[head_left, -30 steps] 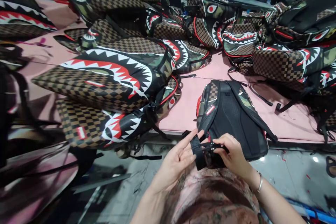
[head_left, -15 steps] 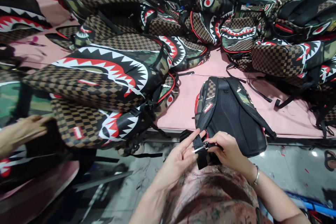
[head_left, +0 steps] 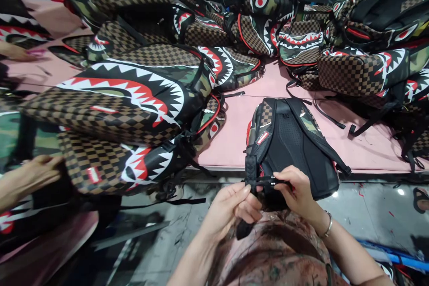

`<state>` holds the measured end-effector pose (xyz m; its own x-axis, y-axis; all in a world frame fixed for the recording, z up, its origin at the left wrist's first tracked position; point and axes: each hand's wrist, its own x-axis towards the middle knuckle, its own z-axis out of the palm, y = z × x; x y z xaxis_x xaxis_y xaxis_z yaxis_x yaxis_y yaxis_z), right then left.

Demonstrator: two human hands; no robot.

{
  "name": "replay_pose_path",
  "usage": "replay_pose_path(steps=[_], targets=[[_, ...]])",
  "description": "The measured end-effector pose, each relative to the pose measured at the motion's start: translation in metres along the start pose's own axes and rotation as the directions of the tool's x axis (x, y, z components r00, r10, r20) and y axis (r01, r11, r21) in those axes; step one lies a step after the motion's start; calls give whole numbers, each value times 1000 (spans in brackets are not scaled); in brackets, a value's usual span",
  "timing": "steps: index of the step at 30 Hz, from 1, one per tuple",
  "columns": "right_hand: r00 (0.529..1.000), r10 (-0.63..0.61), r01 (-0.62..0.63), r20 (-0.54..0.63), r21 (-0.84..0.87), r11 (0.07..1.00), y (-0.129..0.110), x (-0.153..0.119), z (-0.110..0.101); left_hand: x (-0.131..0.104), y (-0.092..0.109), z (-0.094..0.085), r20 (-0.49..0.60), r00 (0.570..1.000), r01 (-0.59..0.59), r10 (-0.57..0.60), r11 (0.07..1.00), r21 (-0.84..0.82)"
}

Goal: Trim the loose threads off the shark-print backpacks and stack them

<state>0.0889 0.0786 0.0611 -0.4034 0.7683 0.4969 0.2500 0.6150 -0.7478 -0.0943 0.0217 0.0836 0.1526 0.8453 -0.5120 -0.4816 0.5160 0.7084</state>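
Observation:
My left hand [head_left: 234, 208] is closed around a black webbing strap [head_left: 250, 167], its fingers curled and its thumb on top. The strap stands up above the grip, and a dark end hangs below it. In my right hand [head_left: 296, 187] is a pair of small black thread scissors [head_left: 268, 181], pointing left at the strap; the blades are hard to make out. Just beyond both hands lies a backpack [head_left: 291, 143], its black padded back and shoulder straps facing up, overhanging the table's near edge.
Shark-mouth checkered backpacks [head_left: 117, 94] are piled on the pink table [head_left: 228, 143] at left. More backpacks [head_left: 350, 71] are heaped at the back and right. Another person's hand [head_left: 36, 174] holds dark material at far left. Thread scraps dot the grey floor [head_left: 368, 205].
My left hand has gone from spread fingers to a closed grip on the strap, slightly lower. The strap now stands upright. The scissors have shifted slightly right with my right hand.

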Motion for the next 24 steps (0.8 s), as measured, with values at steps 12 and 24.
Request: replay_pose_path(steps=[12, 24], targets=[[978, -11, 39, 210, -129, 991, 2, 12, -14, -1, 1, 6, 107, 994, -7, -8, 990, 138], [964, 17, -4, 266, -48, 999, 2, 17, -15, -2, -1, 7, 163, 987, -46, 6, 969, 242]])
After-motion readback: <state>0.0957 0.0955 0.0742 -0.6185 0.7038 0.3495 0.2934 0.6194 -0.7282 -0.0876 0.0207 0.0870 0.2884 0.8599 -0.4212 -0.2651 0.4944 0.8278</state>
